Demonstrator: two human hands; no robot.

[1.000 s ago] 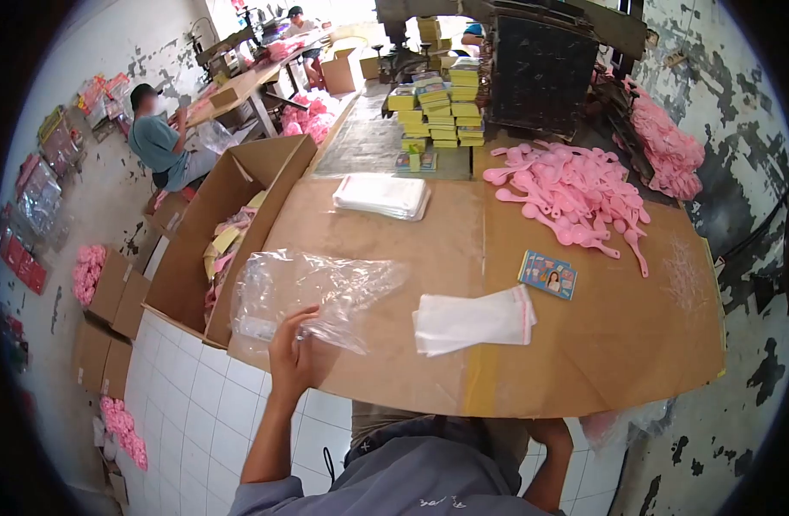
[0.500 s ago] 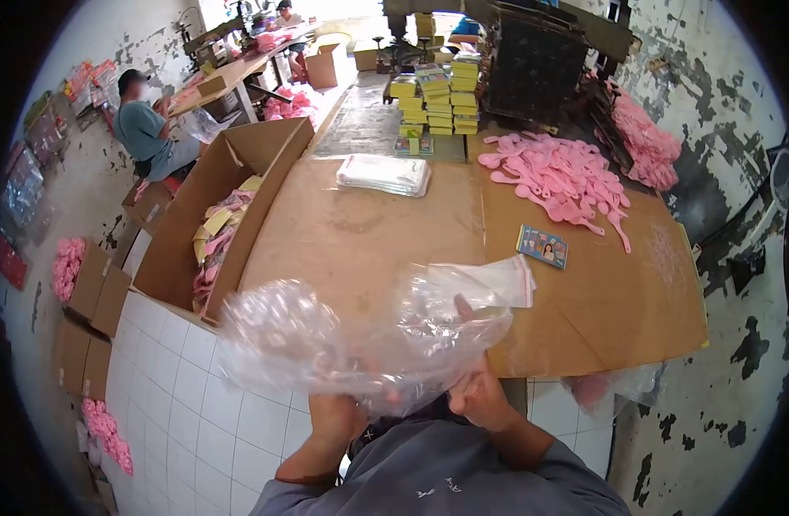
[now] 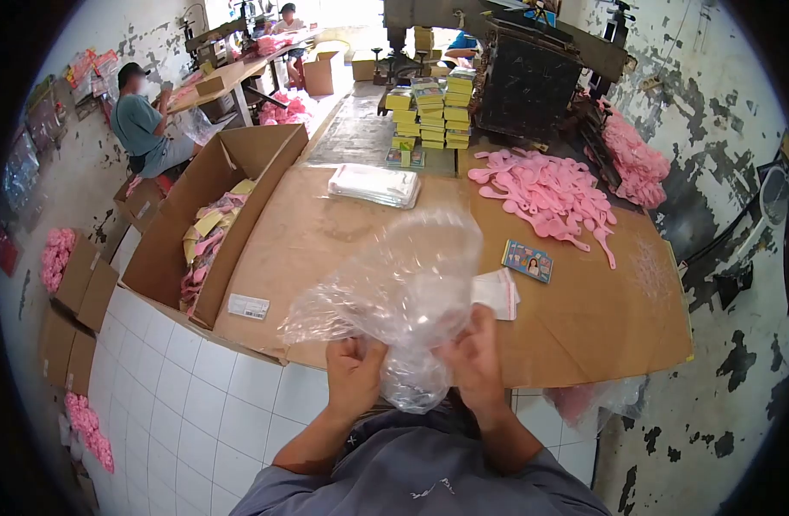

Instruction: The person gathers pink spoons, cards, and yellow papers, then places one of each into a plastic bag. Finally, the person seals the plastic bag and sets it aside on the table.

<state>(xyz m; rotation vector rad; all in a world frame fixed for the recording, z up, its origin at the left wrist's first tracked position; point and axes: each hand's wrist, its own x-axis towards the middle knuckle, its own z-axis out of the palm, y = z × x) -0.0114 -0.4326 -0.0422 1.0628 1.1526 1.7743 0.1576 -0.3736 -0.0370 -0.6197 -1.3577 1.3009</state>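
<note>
A large clear plastic bag (image 3: 411,284) is bunched up over the table's near edge, its lower part gathered into a round bulge between my hands. My left hand (image 3: 356,370) grips its left side with curled fingers. At the other side my right hand (image 3: 473,353) pinches the plastic. Just beyond my right hand lie small clear sleeves (image 3: 497,294), partly behind the bag. A blue printed card pack (image 3: 528,261) rests to their right. Farther back is a stack of clear sleeves (image 3: 374,185). Pink spoon-shaped pieces (image 3: 549,193) form a pile at the right.
An open cardboard box (image 3: 257,219) with pink and yellow pieces stands left of the cardboard-covered table (image 3: 601,335). A white label (image 3: 248,306) lies at the table's left edge. Yellow stacks (image 3: 430,112) and a black machine (image 3: 528,82) stand behind. Two people (image 3: 141,125) sit back left.
The bag's two spread lobes have come together into one raised bunch with a bulge below. My hands have moved up slightly. The white label at the left edge now shows.
</note>
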